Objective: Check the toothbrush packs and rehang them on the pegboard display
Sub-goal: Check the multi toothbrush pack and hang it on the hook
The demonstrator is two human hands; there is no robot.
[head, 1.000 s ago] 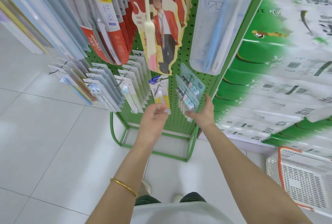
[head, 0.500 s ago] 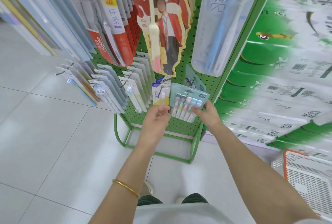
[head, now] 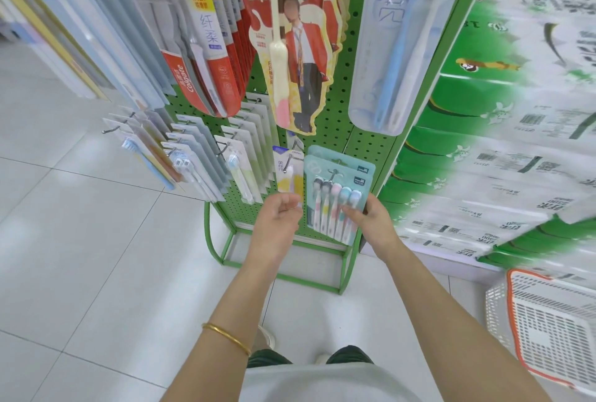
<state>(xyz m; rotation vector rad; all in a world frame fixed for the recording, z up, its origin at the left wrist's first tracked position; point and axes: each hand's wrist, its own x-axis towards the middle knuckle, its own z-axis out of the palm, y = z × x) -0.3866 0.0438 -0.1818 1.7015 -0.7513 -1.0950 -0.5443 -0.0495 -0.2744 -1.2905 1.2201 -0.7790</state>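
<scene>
Teal five-brush pack (head: 335, 188) hangs on lower green pegboard (head: 364, 143), long axis vertical, heads up; right hand (head: 371, 221) grips its lower right edge. Left hand (head: 277, 217) curled at yellow pack (head: 288, 177) bottom edge; hold unclear. White tiled floor (head: 96, 240) beneath.

Glossy clear-plastic blister packs (head: 325, 201) hang on a green-painted, perforated metal pegboard (head: 337, 117).
Bare metal hooks (head: 106, 130), smooth shiny floor tiles (head: 96, 240), slotted white plastic basket (head: 548, 324).

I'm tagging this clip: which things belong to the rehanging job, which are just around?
Job: teal five-brush pack, right hand, yellow toothbrush pack, left hand, green pegboard.
Around: white basket, tissue packs, gold bangle.
</scene>
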